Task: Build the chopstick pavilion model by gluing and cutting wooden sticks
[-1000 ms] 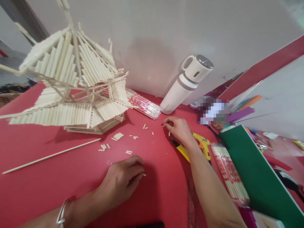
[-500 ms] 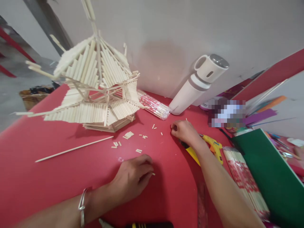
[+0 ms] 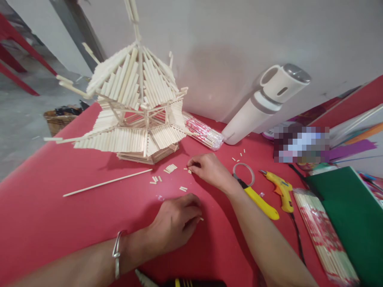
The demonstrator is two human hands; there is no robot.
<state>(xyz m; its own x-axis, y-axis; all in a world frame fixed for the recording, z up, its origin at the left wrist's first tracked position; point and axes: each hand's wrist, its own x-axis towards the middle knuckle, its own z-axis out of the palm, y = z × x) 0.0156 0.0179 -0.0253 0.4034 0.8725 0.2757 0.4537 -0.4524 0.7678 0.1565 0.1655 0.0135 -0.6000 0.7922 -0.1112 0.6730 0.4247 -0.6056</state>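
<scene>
My left hand [image 3: 176, 221] rests on the red table [image 3: 60, 215] with its fingers curled over a short stick piece that pokes out at the fingertips. My right hand [image 3: 209, 169] reaches toward the middle of the table, fingers pinched on small cut stick pieces [image 3: 171, 168] scattered there. A pagoda model built of pale sticks [image 3: 137, 107] stands behind them. One long thin stick [image 3: 107, 182] lies to the left.
A white bottle [image 3: 263, 105] leans on the wall. To the right lie a bag of sticks [image 3: 205, 133], a tape ring [image 3: 243, 173], a yellow-handled tool [image 3: 260, 201], a yellow glue gun [image 3: 281, 191], another stick pack [image 3: 324, 235] and a green board [image 3: 350, 215].
My right hand moved left from beside the glue gun to the scattered stick pieces, uncovering the tape ring and yellow tool. My left hand stayed put. The view shifted left.
</scene>
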